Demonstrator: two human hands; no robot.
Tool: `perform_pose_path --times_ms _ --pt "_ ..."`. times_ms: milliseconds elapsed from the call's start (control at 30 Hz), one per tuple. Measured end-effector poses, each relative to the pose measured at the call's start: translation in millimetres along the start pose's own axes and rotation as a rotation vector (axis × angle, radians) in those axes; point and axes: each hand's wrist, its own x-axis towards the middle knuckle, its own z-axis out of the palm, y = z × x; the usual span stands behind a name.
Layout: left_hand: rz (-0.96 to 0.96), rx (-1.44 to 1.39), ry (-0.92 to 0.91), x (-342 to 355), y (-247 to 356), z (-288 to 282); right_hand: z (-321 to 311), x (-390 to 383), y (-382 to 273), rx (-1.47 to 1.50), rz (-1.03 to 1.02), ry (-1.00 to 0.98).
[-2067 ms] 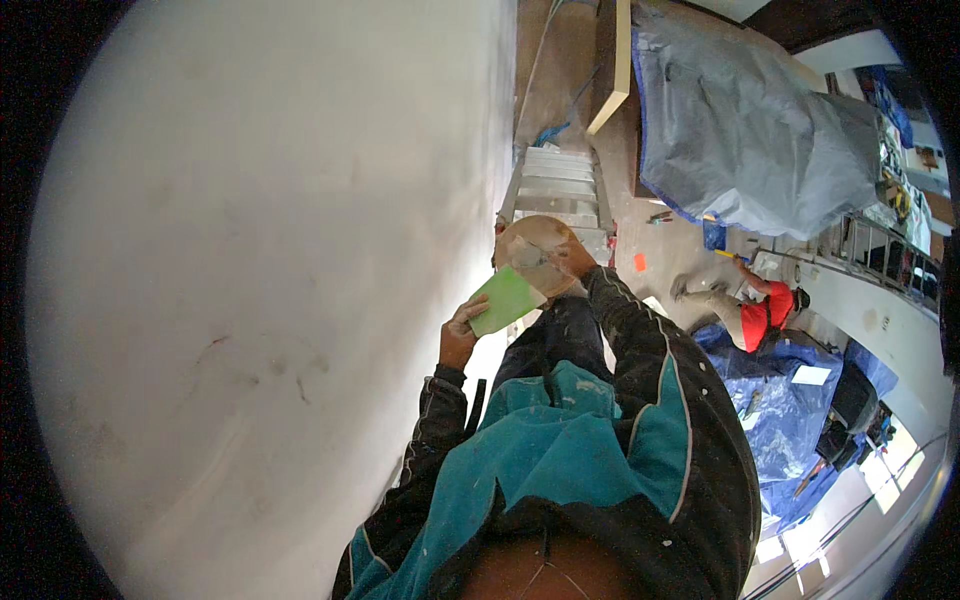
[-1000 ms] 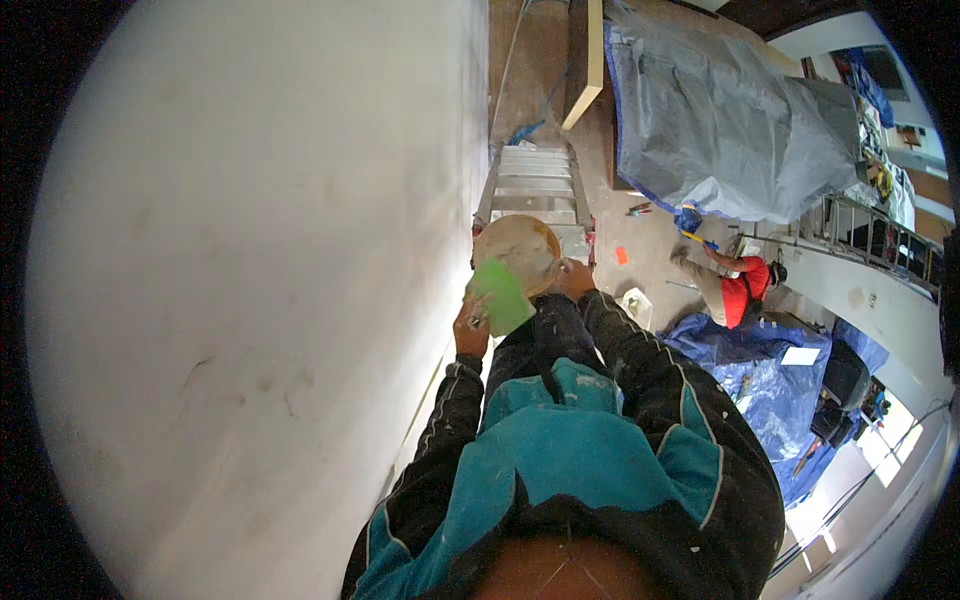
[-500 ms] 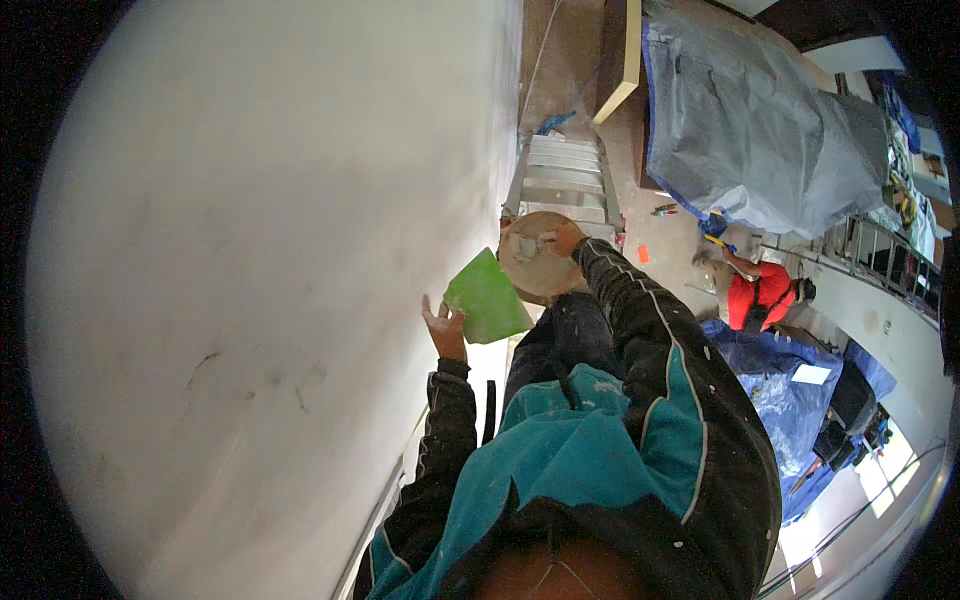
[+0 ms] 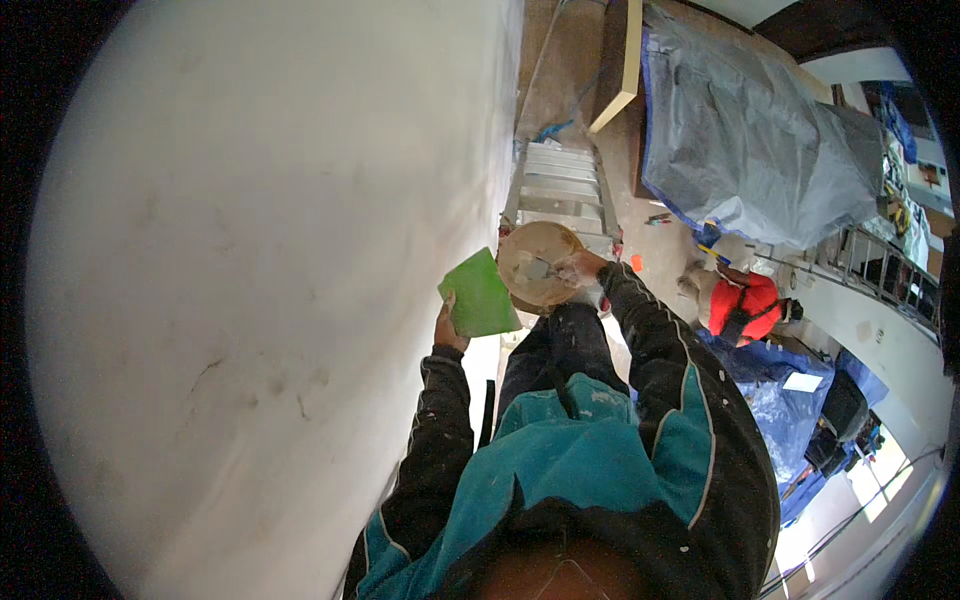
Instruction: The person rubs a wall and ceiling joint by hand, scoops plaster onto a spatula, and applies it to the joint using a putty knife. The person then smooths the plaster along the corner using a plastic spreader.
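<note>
Green board (image 4: 480, 294) in left hand (image 4: 448, 325), grip of right hand (image 4: 583, 268) unclear, beside smudged wall (image 4: 270, 230), sheeting (image 4: 750, 140) beyond

Your green square (image 4: 481, 293) looked like smooth, matt plastic, and your round tan tub (image 4: 518, 241) had a dull, smeared inner surface. You wore a matt cloth jacket (image 4: 575, 435) flecked with pale specks, next to a smooth, scuffed white wall (image 4: 250, 220). Your ladder (image 4: 561, 184) showed bare grey metal, while the grey sheet (image 4: 755, 130) and the blue tarp (image 4: 775, 405) looked like creased, slightly glossy plastic.
</note>
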Motion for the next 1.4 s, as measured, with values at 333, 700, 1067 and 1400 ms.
perform_pose_path --times_ms 333,700,1067,1400 --pt "-0.252 -0.030 -0.133 27.8 18.3 6.3 53.1 -107.8 -133.3 -0.329 -0.648 0.509" --pt "-0.298 0.012 -0.260 14.4 21.8 -4.3 55.0 -112.8 -67.7 -0.513 -0.484 0.693" --pt "-0.252 0.079 -0.165 -21.7 16.1 13.7 31.1 58.7 55.4 -0.640 -0.153 0.783" --pt "-0.093 -0.129 0.070 -43.0 -17.3 -34.5 20.4 70.7 -33.3 -0.461 -0.025 0.165"
